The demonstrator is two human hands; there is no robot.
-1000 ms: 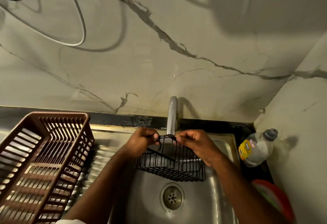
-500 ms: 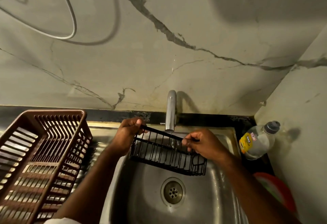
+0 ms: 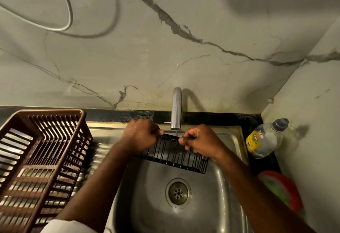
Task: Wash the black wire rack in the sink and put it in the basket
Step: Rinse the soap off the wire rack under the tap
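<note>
The black wire rack (image 3: 174, 154) hangs over the steel sink (image 3: 211, 205), just below the chrome tap (image 3: 176, 109), from which a thin stream of water falls onto it. My left hand (image 3: 140, 137) grips the rack's upper left edge. My right hand (image 3: 201, 142) grips its upper right edge, fingers curled around the wires. Both hands look wet. The brown plastic basket (image 3: 42, 151) stands on the draining board to the left, with nothing in it.
A clear soap bottle (image 3: 265, 138) with a yellow label stands in the right corner. A red and green scrub pad holder (image 3: 281, 190) lies on the counter to the right. The drain (image 3: 178, 193) sits mid-sink. Marble walls close in behind and to the right.
The rack has been turned in both hands under the tap. My hands have come closer together along its top edge. The view has shifted slightly.
</note>
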